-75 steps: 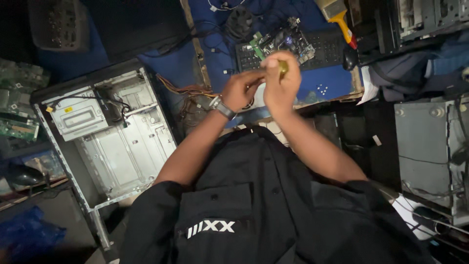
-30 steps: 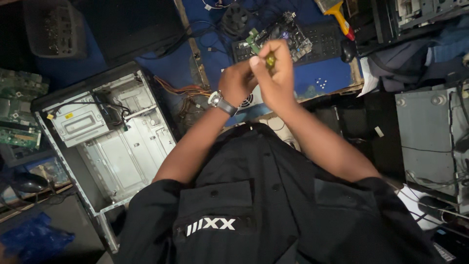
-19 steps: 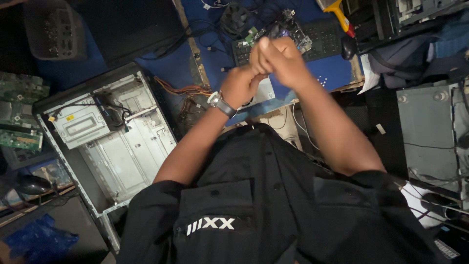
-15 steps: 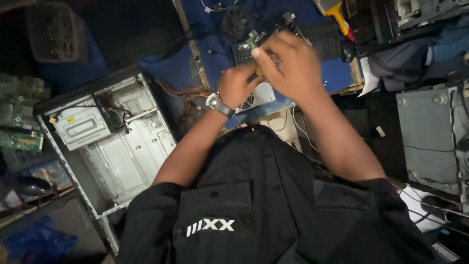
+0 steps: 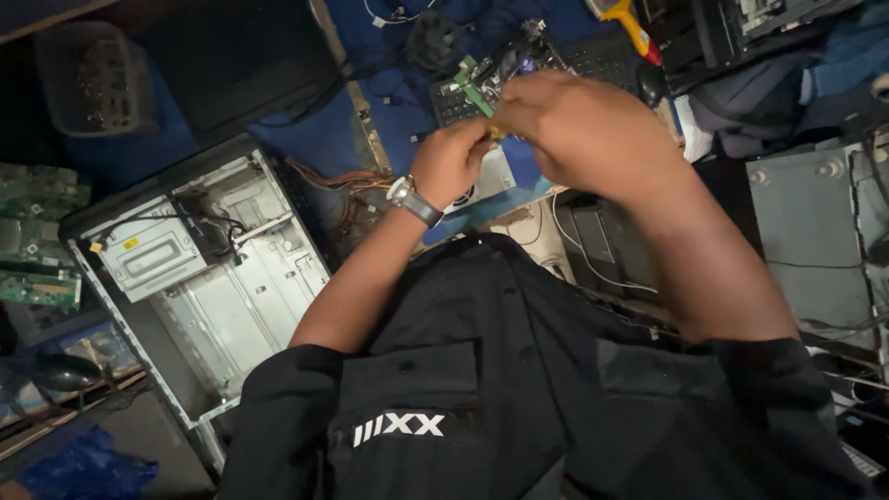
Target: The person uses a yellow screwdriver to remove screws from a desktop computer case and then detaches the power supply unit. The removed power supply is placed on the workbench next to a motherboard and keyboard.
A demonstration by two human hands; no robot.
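Small yellow-green part (image 5: 494, 132): you have it up in front of your chest, to the right of the open computer case (image 5: 199, 278) and well above the level of its steel shell. Only a sliver shows between your hands, so its exact kind can't be told. Your left hand (image 5: 451, 162), the one with the wristwatch (image 5: 413, 200), has its grip clenched, fingertips pinching the part's near end. Your right hand (image 5: 585, 130) comes in from the far side of the case with its back to the camera. Its fingers curl toward the same spot, but whether that grip is grasping the part or only touching it is hidden.

Beyond your hands, further right of the case, a motherboard (image 5: 505, 63) rests on the blue desk (image 5: 319, 139), with a dark keyboard (image 5: 602, 57) just beside it and a yellow-handled tool (image 5: 633, 26) past that. Loose green circuit boards (image 5: 37, 243) lie on the case's other side.

By the look of it, you're at a fine two-handed stage, working the part at your fingertips. The next move calls for a steady left pinch and small, controlled motion from the right, since the piece is tiny and could slip down among the clutter.
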